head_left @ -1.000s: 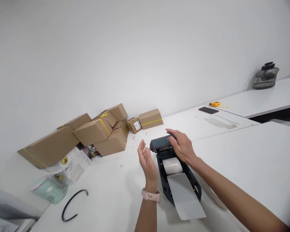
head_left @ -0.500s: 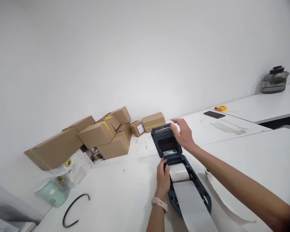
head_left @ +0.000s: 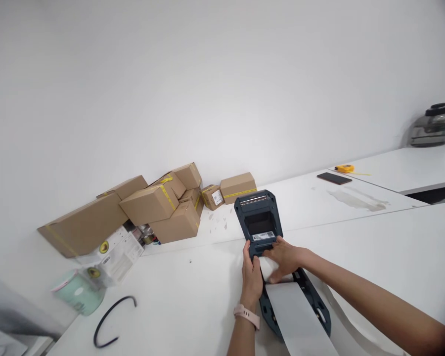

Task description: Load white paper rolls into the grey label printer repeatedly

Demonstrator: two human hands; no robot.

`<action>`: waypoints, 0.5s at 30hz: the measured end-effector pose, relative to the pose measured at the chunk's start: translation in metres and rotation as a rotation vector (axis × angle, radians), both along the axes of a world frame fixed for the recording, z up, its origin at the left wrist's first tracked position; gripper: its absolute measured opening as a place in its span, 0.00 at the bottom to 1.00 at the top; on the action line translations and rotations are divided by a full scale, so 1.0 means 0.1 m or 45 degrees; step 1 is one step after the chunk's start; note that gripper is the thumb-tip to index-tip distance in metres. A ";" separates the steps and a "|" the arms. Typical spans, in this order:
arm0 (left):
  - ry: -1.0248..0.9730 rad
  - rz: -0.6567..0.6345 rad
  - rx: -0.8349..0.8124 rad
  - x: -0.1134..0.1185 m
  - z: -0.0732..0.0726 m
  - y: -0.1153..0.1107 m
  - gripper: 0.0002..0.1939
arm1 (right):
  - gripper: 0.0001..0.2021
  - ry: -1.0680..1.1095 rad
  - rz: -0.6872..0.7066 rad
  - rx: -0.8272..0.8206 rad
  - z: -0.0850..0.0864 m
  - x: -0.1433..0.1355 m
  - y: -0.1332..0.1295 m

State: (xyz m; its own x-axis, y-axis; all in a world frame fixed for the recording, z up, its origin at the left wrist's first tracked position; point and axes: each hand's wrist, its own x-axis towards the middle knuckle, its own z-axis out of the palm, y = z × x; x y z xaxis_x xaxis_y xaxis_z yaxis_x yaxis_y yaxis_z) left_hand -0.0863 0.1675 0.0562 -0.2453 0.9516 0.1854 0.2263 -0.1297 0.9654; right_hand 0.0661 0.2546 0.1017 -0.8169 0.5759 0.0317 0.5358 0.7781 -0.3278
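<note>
A dark blue-grey label printer [head_left: 269,309] lies on the white table with its lid [head_left: 258,215] raised. Inside it sits a white paper roll [head_left: 269,269], and a wide strip of paper [head_left: 298,316] runs from it toward the bottom edge. My left hand [head_left: 251,277], with a pink watch band on the wrist, grips the printer's left side near the hinge. My right hand [head_left: 284,258] is over the roll, fingers spread and touching it, hiding part of it.
Cardboard boxes [head_left: 148,205] are piled against the wall at the left. Before them lie a black curved strip [head_left: 106,321], a green container [head_left: 79,294] and packaging [head_left: 120,257]. A phone [head_left: 334,178], tape measure [head_left: 344,168] and dark jug [head_left: 433,126] stand at the right.
My right hand has let go of the raised lid's edge and moved down onto the paper roll. My left hand keeps its place on the printer. The view has shifted slightly.
</note>
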 end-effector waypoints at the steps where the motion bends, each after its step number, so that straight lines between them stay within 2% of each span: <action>1: -0.011 0.007 -0.002 0.00 -0.02 0.01 0.29 | 0.31 -0.026 0.006 -0.018 0.02 -0.01 0.01; 6: -0.067 0.010 -0.038 -0.02 -0.09 0.04 0.30 | 0.30 -0.035 0.027 -0.171 0.25 0.10 -0.01; 10: -0.078 0.015 -0.043 -0.03 -0.11 0.07 0.33 | 0.28 0.211 0.151 -0.577 0.49 0.40 -0.02; 13: -0.080 0.014 -0.037 -0.03 -0.11 0.07 0.34 | 0.39 0.620 0.249 -0.895 0.48 0.76 0.01; 15: -0.085 0.009 -0.042 -0.03 -0.11 0.06 0.34 | 0.48 0.890 0.089 -0.909 0.36 1.02 0.05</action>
